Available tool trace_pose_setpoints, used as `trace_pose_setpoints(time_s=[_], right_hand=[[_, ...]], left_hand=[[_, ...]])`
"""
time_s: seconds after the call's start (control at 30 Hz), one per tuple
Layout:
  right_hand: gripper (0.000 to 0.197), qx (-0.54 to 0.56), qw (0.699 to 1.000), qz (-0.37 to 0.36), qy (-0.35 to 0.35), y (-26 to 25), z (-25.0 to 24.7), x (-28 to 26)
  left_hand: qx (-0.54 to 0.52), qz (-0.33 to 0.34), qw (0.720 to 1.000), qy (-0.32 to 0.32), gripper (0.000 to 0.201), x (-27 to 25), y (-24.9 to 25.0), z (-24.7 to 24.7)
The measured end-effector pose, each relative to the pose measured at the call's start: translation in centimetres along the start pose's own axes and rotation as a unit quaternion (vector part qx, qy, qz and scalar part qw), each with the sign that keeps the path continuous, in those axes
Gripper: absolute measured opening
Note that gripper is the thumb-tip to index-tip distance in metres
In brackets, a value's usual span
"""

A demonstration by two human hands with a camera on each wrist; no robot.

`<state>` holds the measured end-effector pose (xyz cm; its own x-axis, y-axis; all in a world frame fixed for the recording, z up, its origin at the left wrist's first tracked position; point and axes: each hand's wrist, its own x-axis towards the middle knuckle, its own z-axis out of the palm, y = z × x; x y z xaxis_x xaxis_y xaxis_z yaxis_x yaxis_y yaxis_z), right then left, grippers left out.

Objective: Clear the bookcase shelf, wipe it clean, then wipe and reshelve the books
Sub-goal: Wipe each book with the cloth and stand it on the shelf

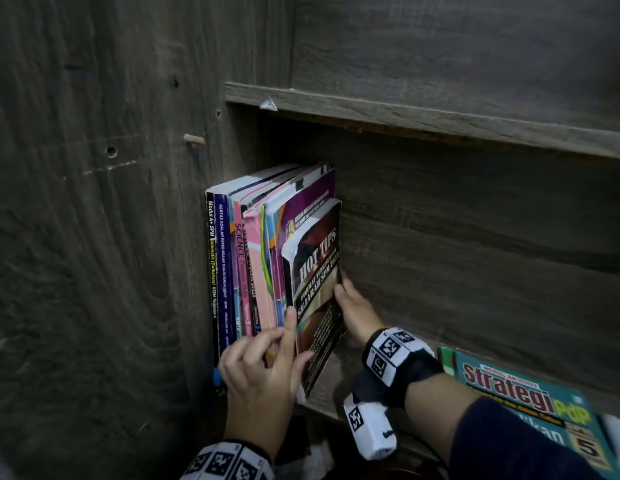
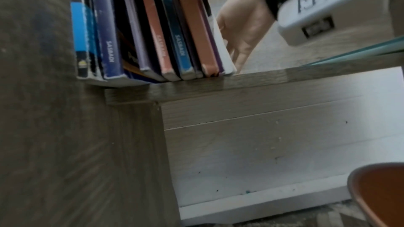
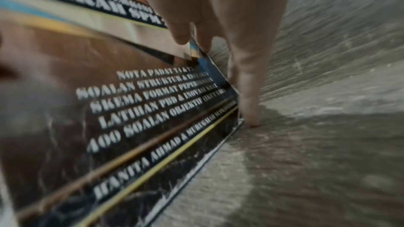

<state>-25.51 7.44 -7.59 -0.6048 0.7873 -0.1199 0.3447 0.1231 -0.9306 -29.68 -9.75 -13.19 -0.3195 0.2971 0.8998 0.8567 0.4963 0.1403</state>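
The Hot Tips book (image 1: 313, 278) sits mid-frame in the head view, at the right end of the row of books (image 1: 253, 258) standing on the shelf (image 1: 331, 386), leaning left against them. It looks like a thin glossy paperback, so I'd guess light, floppy and a bit slippery on that laminated cover. I reckon the best place to take it is the spine edge near the bottom, or low on both faces, since a hold on the far edge would probably just let it bow.

My left hand (image 1: 263, 372) is at lower centre, grip spread, the thumb lying straight along the front edge of the Hot Tips book and the fingertips on the lower spines next to it. My right hand (image 1: 353, 310) reaches behind the book: in the right wrist view the fingers (image 3: 249, 92) run straight down past the back edge to the shelf board, while the thumb presses on the cover, so it's pinching that far edge.

Hard to make out: most right fingertips are hidden behind the cover, the wrist shots are blurry, and the Strategi book (image 1: 530, 407) at lower right is cut off by the frame.
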Motion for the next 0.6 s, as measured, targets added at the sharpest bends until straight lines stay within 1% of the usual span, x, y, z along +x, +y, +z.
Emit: trace_pose_setpoints(time_s=[0.13,0.2,0.27,0.37,0.47,0.53,0.6], right_hand=[[0.058,-0.018,0.999,0.0,-0.045,0.4,1.0,0.7],[0.065,-0.015,0.998,0.007,-0.056,1.6,1.4,2.5],[0.067,-0.01,0.998,0.013,-0.057,2.1,1.2,3.1],[0.06,0.003,0.998,0.005,-0.058,-0.1,-0.6,-0.8],[0.058,-0.036,0.998,0.025,-0.034,0.2,-4.7,-4.8],[0.052,-0.073,0.997,0.011,0.005,1.2,-8.6,-8.1],[0.037,-0.108,0.991,0.007,0.074,3.1,-13.0,-11.2]], left_hand=[[-0.001,-0.018,1.0,-0.006,0.069,0.0,0.4,-0.1],[0.004,-0.023,1.0,-0.017,0.066,0.1,0.5,-0.2],[0.009,-0.035,0.999,-0.027,0.063,0.2,0.7,-0.3],[-0.001,-0.05,0.998,-0.039,0.061,0.3,1.2,-0.9],[0.005,-0.061,0.997,-0.054,0.058,0.2,2.2,-1.8],[0.004,-0.078,0.995,-0.056,0.057,0.0,3.2,-2.5],[-0.005,-0.085,0.995,-0.061,0.058,-0.3,4.5,-3.5]])
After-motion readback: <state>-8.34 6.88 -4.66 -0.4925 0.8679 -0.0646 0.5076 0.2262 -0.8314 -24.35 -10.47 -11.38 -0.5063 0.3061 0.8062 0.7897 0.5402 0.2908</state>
